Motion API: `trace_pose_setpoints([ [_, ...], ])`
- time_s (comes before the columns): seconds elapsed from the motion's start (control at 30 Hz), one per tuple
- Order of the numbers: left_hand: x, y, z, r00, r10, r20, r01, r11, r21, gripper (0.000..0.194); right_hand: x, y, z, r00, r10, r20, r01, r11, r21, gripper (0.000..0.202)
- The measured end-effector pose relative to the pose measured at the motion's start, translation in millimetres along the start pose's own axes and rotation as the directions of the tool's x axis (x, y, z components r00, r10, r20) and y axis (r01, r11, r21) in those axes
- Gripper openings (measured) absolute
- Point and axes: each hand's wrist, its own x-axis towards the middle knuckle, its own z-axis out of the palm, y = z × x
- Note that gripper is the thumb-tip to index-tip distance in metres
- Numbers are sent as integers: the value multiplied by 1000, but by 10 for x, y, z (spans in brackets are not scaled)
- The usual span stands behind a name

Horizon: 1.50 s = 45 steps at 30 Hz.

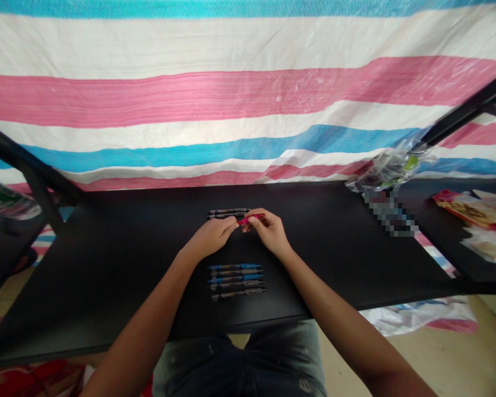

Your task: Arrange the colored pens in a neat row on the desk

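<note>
A small red pen-like item (251, 219) is between my two hands over the middle of the black table (119, 248). My right hand (268, 229) pinches it from the right. The closed fingertips of my left hand (215, 234) meet its left end; what they grip there is hidden. Just beyond my hands lie dark pens (227, 212), partly covered by the fingers. Nearer the front edge, several blue and grey pens (236, 280) lie side by side in a row, pointing left to right.
Clear plastic packaging (386, 168) and a pixelated object (391, 215) lie at the table's back right. Farther right, a red snack packet (475, 212) sits on another dark surface. A striped sheet (190, 99) hangs behind, with black metal bars on both sides.
</note>
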Motion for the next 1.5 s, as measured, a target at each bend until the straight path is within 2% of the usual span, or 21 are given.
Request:
trace_pose_setpoints([
  [0.23, -14, 2, -33, 998, 3, 68, -11, 994, 105, 30, 11, -37, -26, 998, 29, 64, -29, 1000, 2, 41],
  [0.5, -31, 46, -103, 994, -22, 108, 1, 982, 191, 30, 37, -22, -93, 997, 54, 52, -55, 998, 13, 40],
  [0.8, -50, -88, -140, 998, -11, 58, -2, 976, 217, 28, 50, -6, -114, 998, 23, -56, -22, 1000, 20, 35],
  [0.97, -32, -70, -86, 1000, 6, 4, -7, 972, 236, 30, 45, 13, -100, 997, 15, -82, -15, 1000, 7, 35],
  [1.23, -3, -8, 3, 999, 44, 13, -46, 982, 182, 31, 3, 30, -20, 998, 60, -5, -60, 998, -9, 37],
  [1.37, 7, -13, 5, 998, 64, -1, -64, 996, 67, 31, -7, 30, 6, 999, 41, 2, -41, 999, -10, 35],
  [1.5, 18, -17, 21, 999, 18, -35, -21, 997, -74, 31, -18, 17, 30, 1000, 11, -4, -11, 1000, 9, 31],
])
